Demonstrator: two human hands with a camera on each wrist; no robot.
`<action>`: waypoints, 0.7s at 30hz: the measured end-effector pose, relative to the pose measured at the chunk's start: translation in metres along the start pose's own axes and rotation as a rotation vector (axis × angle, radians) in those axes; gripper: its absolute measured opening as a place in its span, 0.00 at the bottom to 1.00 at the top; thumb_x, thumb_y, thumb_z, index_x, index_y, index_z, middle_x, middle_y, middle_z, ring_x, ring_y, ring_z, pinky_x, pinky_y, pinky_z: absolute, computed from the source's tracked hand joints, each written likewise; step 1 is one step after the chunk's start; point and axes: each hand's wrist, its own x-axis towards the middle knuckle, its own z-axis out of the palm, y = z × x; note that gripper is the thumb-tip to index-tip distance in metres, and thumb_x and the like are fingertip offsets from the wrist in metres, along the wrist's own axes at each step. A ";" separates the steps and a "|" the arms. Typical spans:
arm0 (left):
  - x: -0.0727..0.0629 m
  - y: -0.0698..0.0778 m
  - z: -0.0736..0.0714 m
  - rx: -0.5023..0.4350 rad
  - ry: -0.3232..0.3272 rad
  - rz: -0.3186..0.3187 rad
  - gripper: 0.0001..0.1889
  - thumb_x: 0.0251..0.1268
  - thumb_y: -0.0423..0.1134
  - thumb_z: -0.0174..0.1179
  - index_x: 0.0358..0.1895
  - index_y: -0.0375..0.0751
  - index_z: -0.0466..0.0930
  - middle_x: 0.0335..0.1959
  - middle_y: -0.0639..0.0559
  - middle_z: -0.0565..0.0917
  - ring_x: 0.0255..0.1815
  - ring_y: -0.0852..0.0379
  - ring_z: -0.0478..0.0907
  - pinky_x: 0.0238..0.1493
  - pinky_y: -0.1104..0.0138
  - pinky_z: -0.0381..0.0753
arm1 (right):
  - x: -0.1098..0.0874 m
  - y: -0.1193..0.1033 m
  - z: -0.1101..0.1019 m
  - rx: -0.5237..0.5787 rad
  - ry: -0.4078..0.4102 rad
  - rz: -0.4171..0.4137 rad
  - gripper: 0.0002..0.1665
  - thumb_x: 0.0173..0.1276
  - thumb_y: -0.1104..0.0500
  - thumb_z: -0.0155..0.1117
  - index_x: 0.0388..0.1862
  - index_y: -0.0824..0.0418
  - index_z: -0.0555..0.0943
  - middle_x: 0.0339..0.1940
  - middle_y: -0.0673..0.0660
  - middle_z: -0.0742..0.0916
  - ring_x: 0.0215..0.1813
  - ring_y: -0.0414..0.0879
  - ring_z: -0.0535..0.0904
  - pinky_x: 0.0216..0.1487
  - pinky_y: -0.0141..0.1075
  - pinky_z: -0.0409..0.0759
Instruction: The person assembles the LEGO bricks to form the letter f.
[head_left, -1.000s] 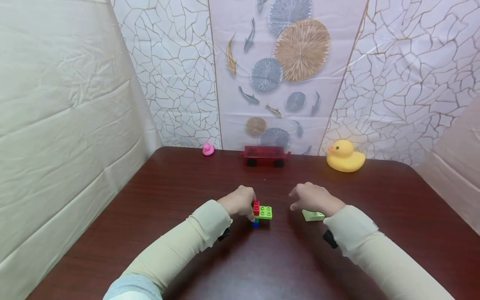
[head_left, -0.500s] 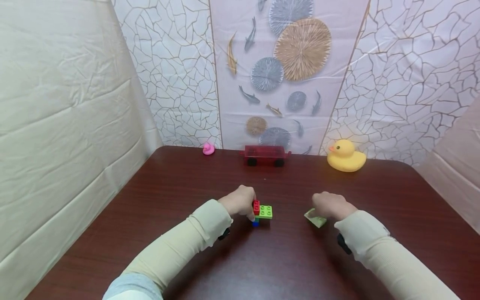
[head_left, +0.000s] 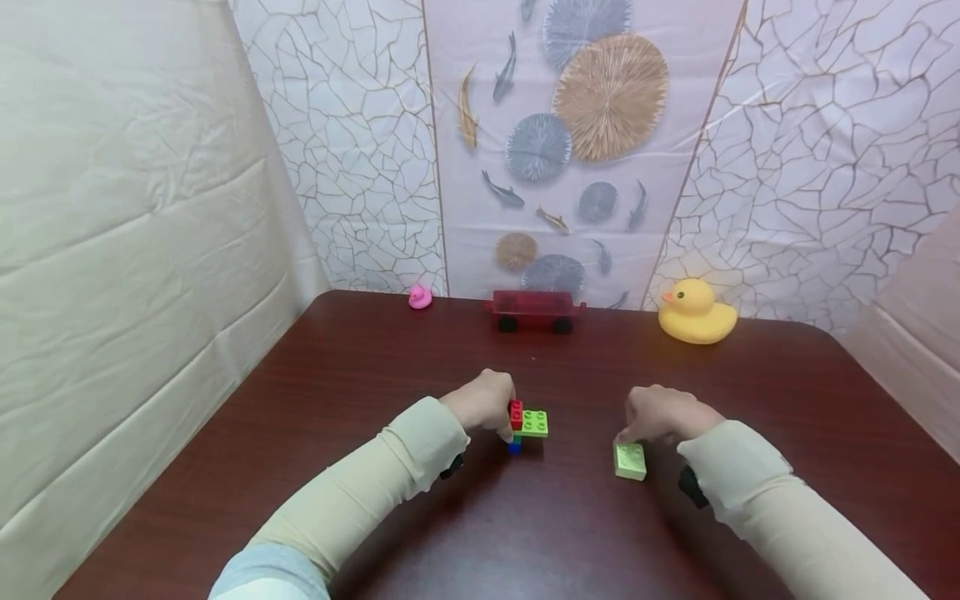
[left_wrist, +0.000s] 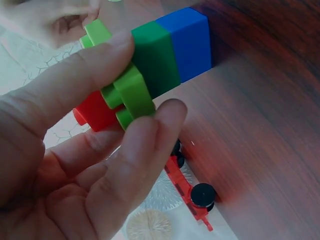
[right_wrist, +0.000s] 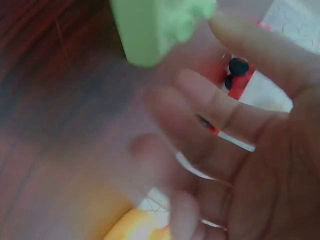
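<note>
In the head view my left hand (head_left: 482,402) grips a small stack of toy building bricks near the middle of the table. The left wrist view shows its blue brick (left_wrist: 190,45), dark green brick (left_wrist: 156,59), lime green brick (left_wrist: 134,94) and red brick (left_wrist: 97,114), with thumb and fingertips around the lime piece. A pale green brick (head_left: 630,462) lies by my right hand (head_left: 666,414). In the right wrist view the thumb tip reaches the studs of this pale brick (right_wrist: 145,30), while the other fingers are spread loosely, apart from it and blurred.
Along the far table edge stand a small pink duck (head_left: 420,297), a red toy wagon (head_left: 534,307) with black wheels and a larger yellow duck (head_left: 697,312). A patterned curtain (head_left: 360,150) hangs behind the dark wooden table (head_left: 375,350).
My right hand has moved right and a little nearer to me. The pale green brick has turned from a tilted pose and shifted nearer. The left hand keeps its hold in place.
</note>
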 end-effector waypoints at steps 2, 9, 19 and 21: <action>-0.001 0.000 -0.001 0.008 0.002 -0.004 0.13 0.33 0.38 0.73 0.22 0.41 0.77 0.18 0.54 0.75 0.20 0.60 0.70 0.20 0.71 0.71 | -0.001 -0.003 0.000 0.058 -0.052 -0.025 0.17 0.51 0.53 0.65 0.12 0.59 0.72 0.08 0.50 0.72 0.09 0.40 0.61 0.11 0.30 0.60; -0.001 0.001 -0.001 -0.010 0.004 0.010 0.13 0.34 0.37 0.73 0.22 0.40 0.77 0.18 0.53 0.75 0.20 0.60 0.70 0.21 0.71 0.71 | -0.002 -0.009 0.006 0.039 -0.091 -0.018 0.08 0.59 0.63 0.54 0.21 0.61 0.72 0.12 0.55 0.79 0.11 0.47 0.73 0.15 0.35 0.70; -0.002 0.001 -0.002 -0.015 0.005 0.017 0.12 0.34 0.37 0.73 0.21 0.40 0.77 0.17 0.53 0.76 0.19 0.60 0.70 0.20 0.71 0.70 | -0.009 -0.010 0.003 0.246 -0.344 -0.253 0.33 0.35 0.83 0.48 0.37 0.55 0.78 0.24 0.54 0.76 0.21 0.43 0.63 0.16 0.30 0.56; -0.002 0.000 -0.001 -0.020 0.005 0.016 0.12 0.34 0.36 0.73 0.21 0.40 0.77 0.18 0.53 0.75 0.19 0.60 0.70 0.20 0.71 0.70 | -0.010 -0.011 0.008 0.248 -0.346 -0.257 0.30 0.37 0.82 0.52 0.35 0.55 0.78 0.27 0.53 0.76 0.22 0.43 0.64 0.17 0.30 0.59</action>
